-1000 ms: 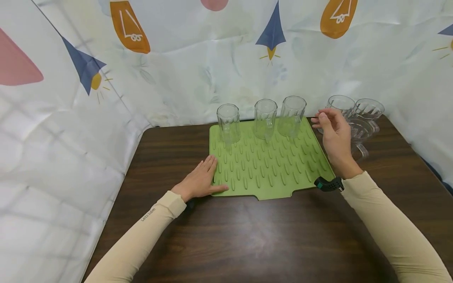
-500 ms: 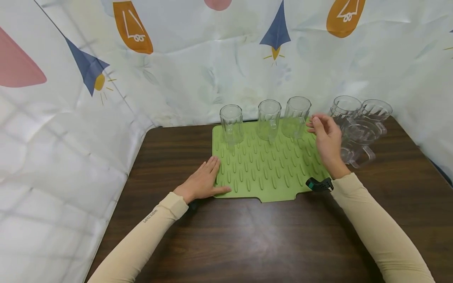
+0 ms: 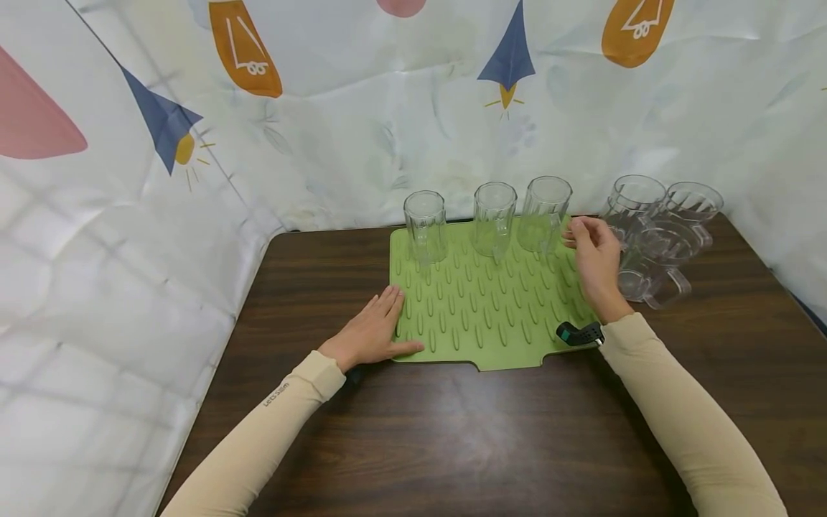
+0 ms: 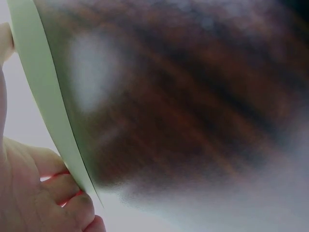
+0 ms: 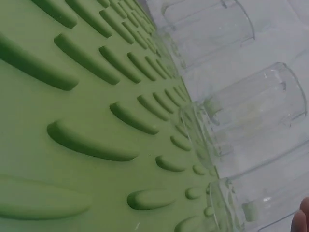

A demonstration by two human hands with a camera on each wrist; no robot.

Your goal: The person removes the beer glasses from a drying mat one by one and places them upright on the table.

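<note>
A green ridged mat point(image 3: 481, 305) lies on the dark wood table. My left hand point(image 3: 371, 330) rests on its left edge, fingers extended and thumb over the front corner. In the left wrist view, the fingers point(image 4: 72, 193) lie along the mat's pale green edge point(image 4: 53, 101). Three clear glass mugs stand upright along the mat's back: a left mug point(image 3: 425, 226), a middle mug point(image 3: 494, 219) and a right mug point(image 3: 545, 215). Just right of that last mug is my right hand point(image 3: 596, 255), fingers loosely bent and nothing seen in them. Its fingertips point(image 5: 300, 220) barely enter the right wrist view.
Beyond the mat's right edge stand more clear mugs: a back one point(image 3: 636, 194), a far-right one point(image 3: 694, 201) and a nearer one point(image 3: 665, 244). A patterned white cloth point(image 3: 336, 143) hangs close behind the table point(image 3: 446, 431).
My right hand has moved slightly left and toward me, closer to the right mug on the mat. My left hand stays on the mat's edge. The head view has shifted a little.
</note>
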